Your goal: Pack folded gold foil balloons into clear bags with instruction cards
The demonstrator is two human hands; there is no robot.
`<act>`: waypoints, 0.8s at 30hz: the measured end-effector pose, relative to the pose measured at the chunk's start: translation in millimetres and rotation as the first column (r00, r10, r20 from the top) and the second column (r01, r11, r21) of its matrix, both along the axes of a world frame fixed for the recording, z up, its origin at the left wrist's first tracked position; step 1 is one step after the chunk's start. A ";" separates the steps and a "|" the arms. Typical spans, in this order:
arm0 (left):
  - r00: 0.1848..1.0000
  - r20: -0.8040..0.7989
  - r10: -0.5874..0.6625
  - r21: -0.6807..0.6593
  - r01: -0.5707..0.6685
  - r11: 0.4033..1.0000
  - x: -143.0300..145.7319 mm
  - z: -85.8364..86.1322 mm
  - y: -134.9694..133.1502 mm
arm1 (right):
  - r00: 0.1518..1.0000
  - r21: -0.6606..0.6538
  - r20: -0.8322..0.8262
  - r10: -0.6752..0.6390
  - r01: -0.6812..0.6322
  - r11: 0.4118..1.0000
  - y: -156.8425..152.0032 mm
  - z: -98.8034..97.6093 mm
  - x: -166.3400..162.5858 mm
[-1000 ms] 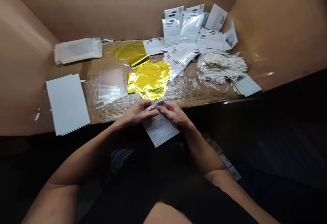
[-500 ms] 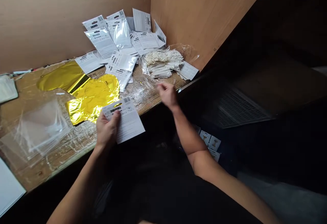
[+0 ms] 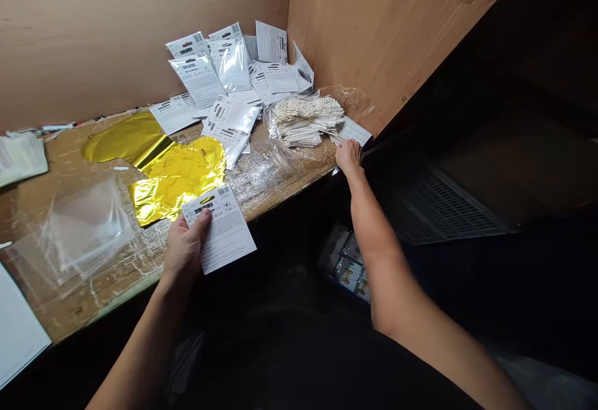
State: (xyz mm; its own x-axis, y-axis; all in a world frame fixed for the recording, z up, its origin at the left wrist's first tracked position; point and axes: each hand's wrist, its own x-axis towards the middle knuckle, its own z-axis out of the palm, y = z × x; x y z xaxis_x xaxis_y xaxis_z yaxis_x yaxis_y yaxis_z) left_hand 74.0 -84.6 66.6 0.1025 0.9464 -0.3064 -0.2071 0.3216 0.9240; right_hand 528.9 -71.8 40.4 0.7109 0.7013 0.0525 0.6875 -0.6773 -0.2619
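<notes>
My left hand (image 3: 184, 247) grips a white printed packet (image 3: 223, 230) by its left edge, at the near edge of the wooden table (image 3: 280, 176). Folded gold foil (image 3: 175, 173) lies just beyond that packet. My right hand (image 3: 348, 154) reaches far right to the table's corner. Its fingers are closed on the near end of a white card (image 3: 355, 130) next to a bundle of white sticks (image 3: 306, 119) in clear wrap. What the fingers pinch is partly hidden.
Several white and clear packets (image 3: 224, 80) pile up against the back wall. Clear plastic sleeves (image 3: 79, 226) lie left of the foil, white sheets (image 3: 18, 329) at the far left. Wooden walls close the back and right. Small packs (image 3: 348, 266) sit below the table.
My right hand let go of the packet and travelled right to the stick bundle's corner. The left hand keeps the packet. My view has swung to the right.
</notes>
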 end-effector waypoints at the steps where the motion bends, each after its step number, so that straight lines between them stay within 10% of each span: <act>1: 1.000 -0.001 -0.005 -0.006 0.005 1.000 -0.8 -0.4 -0.4 | 1.000 -0.004 -0.014 0.022 -0.022 1.000 0.7 1.5 1.9; 11: 0.993 0.111 -0.028 -0.004 0.029 1.000 -3.7 -11.3 1.4 | 0.994 -0.036 -0.107 -0.001 -0.003 0.999 -3.8 50.5 -11.6; 17: 0.971 0.228 0.077 -0.049 -0.068 0.996 -17.8 -17.5 -1.0 | 0.954 0.201 -0.266 0.135 -0.082 0.976 -69.0 69.2 -101.6; 19: 0.963 0.243 0.121 -0.055 -0.111 0.992 -20.0 -20.4 -2.7 | 0.841 0.273 -0.432 0.326 -0.223 0.936 -86.3 62.0 -154.1; 21: 0.957 0.250 0.144 -0.047 -0.137 0.990 -20.4 -21.5 -6.6 | 0.529 0.438 -0.654 0.541 -0.318 0.841 -94.2 54.6 -209.3; 24: 0.951 0.261 0.165 -0.040 -0.160 0.986 -21.5 -20.1 -15.1 | 0.325 0.516 -0.736 0.594 -0.298 0.803 -89.2 48.0 -271.0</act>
